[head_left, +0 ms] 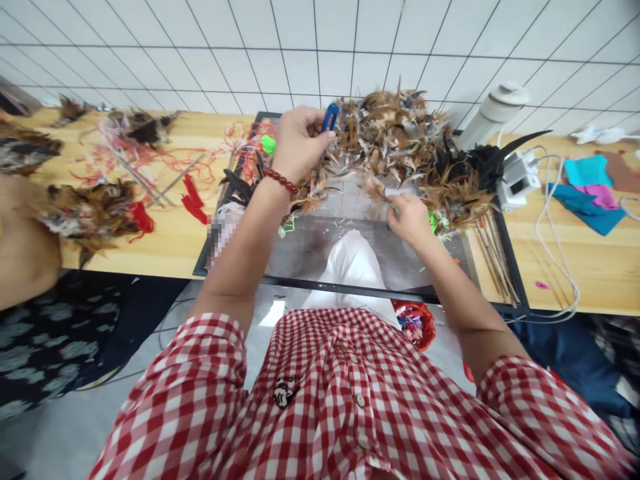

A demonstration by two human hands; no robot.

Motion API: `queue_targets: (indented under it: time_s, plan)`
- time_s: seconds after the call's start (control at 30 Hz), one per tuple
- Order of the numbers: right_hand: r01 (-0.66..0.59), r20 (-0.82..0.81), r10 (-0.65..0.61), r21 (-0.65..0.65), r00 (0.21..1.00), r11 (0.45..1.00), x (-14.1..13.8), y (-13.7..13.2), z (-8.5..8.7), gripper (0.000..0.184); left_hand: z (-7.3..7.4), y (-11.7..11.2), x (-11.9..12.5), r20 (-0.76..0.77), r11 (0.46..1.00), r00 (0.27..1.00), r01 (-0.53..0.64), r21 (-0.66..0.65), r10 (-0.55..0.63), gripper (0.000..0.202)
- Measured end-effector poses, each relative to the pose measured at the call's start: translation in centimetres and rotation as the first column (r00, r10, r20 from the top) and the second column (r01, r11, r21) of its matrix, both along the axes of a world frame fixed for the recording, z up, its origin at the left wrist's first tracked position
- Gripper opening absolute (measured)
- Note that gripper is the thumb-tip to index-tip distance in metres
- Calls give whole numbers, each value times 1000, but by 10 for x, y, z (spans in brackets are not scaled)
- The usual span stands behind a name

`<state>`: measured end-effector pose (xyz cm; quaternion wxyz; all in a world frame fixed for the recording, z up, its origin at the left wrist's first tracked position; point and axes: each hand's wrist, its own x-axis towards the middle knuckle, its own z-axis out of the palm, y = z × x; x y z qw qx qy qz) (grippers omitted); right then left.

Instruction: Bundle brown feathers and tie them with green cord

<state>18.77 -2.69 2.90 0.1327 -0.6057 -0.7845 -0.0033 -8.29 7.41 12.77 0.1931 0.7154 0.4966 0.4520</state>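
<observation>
My left hand (303, 141), with a red bead bracelet (281, 179) on its wrist, is closed on a small blue tool with a slot (331, 117). Only the tool's blue part shows, so its kind is unclear. Lower and to the right, my right hand (409, 217) pinches a brown feather (373, 187), slightly blurred, with a bit of bright green at the fingertips. Behind both hands lies a big heap of brown feathers (395, 130). Black feathers (465, 167) lie at its right end.
A black-framed glass panel (350, 291) spans the wooden table (595, 267). Thin sticks (493, 257), a white charger with cables (519, 181) and a bottle (493, 117) are on the right. Pink threads (185, 163) and another person's arm (27, 240) are on the left.
</observation>
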Motion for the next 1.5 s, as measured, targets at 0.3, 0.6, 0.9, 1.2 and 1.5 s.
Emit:
queue_targets:
  time_s: [0.3,0.6,0.9,1.2,1.5]
  plan:
    - [-305,-36,303,-114,952,946,-35,-18,-28,42,-1,-23,-42,86,1000,996,18,-9,-17,34]
    - [-84,-62,80,-71,995,994,-18,28,-25,46,11,-48,-52,242,1000,970,-9,4,8,42]
    - [-429,-51,426,-134,903,894,-57,-17,-30,48,23,-68,-68,238,996,968,-84,19,77,45]
    - [-826,-130,820,-193,557,530,-170,-120,-25,37,29,-78,-76,242,993,968,-90,80,68,26]
    - [-850,-63,848,-37,526,525,-182,-130,-26,35,33,-88,-89,233,980,965,-152,126,120,37]
